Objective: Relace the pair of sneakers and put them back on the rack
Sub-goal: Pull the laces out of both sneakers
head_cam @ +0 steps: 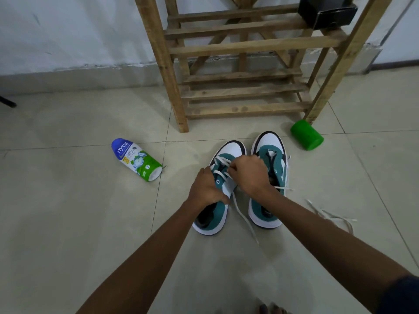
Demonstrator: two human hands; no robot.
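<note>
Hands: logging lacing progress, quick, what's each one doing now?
Left hand: grips the left sneaker's side.
Right hand: pinches its lace.

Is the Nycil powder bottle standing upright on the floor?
No, the powder bottle lies on its side on the floor tiles, left of the sneakers.

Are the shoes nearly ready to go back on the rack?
Not yet. The left hand holds the left sneaker while the right hand pulls its white lace through the upper eyelets. The right sneaker looks only partly laced, ends trailing on the floor. Both still sit in front of the wooden rack.
</note>
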